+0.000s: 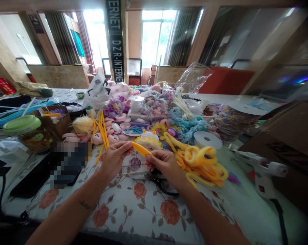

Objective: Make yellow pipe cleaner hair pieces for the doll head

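Observation:
Over the flowered tablecloth, a short yellow strip (141,149) is stretched between my two hands. My left hand (118,152) pinches its left end between thumb and fingertips. At the strip's other end, my right hand (165,165) grips with thumb and curled fingers. Beneath the right hand lie scissors with black handles (165,186), partly covered. Just behind the strip is a doll piece with yellow trim (148,137), its lower part hidden by the hands. A loose heap of fuzzy yellow cord (207,165) lies right of my right hand.
Thin yellow strips (102,127) and several doll heads (113,139) are behind my left hand. A white spool (207,140) and a glue gun (262,170) lie at right, near a cardboard box (292,153). A green-lidded jar (25,127) stands left.

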Tool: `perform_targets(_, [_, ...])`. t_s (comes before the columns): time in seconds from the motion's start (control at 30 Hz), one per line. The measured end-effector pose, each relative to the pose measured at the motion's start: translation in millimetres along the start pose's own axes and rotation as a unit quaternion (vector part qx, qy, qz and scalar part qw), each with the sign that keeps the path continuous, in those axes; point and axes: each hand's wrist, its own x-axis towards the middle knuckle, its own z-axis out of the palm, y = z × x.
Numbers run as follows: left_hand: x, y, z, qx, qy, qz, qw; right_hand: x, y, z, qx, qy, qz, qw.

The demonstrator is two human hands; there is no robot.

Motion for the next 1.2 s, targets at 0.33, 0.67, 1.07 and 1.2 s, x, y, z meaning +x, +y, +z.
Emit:
perform_targets(0.33, [-0.8, 0.7, 2.0, -0.015, 0.001, -0.011, 1.0, -1.4, -3.7, 1.0, 0.023, -0.023, -0.003, 0.999])
perform_targets(0.67, [-2.7, -5.0, 2.9, 0.056, -0.028, 0.031, 0.998, 0.5, 2.0, 3.1, 0.008, -0.049, 0.007, 0.999])
perform_targets(1.07, [-7.8, -11.3, 1.3, 0.363, -0.037, 0.26, 0.894, -2.5, 1.1, 0.9, 0.063, -0.024, 0.025, 0.997])
perform_targets(1.2, [-8.7, -10.8, -1.0, 0.417, -0.042, 0.395, 0.818, -2.4, 5.2, 2.1, 0.112, -0.05, 0.048, 0.991])
